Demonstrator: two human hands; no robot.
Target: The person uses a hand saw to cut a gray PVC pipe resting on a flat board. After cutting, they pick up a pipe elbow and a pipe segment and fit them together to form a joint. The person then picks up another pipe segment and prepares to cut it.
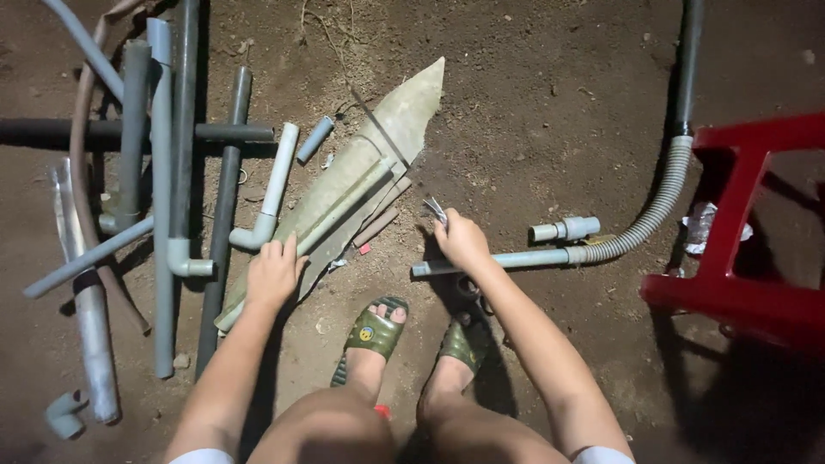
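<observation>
Pipe work fills this patch of bare earth: the grey straight pipe lies flat on the ground in front of the person's sandalled feet, its far end pushed into a ribbed flexible hose that curves up and away beside a red plastic stool. The right hand rests on the near end of that pipe, fingers closed around a small metal tool whose bright tip pokes up past the knuckles; what kind of tool it is cannot be told. The left hand lies palm down, fingers spread and gripping nothing, on the lower edge of a long flat grey sheet and just beside a pale elbow pipe. To do this well, I judge, the pipe should be pinned firmly against the soil, since its free end can roll or pull out of the hose, and the tool should work away from the fingers and the feet, which are near. A short coupling piece sits just beyond the pipe, within easy reach. To the left, a loose stack of long grey and dark pipes lies crossed over one another, well apart from the work.
</observation>
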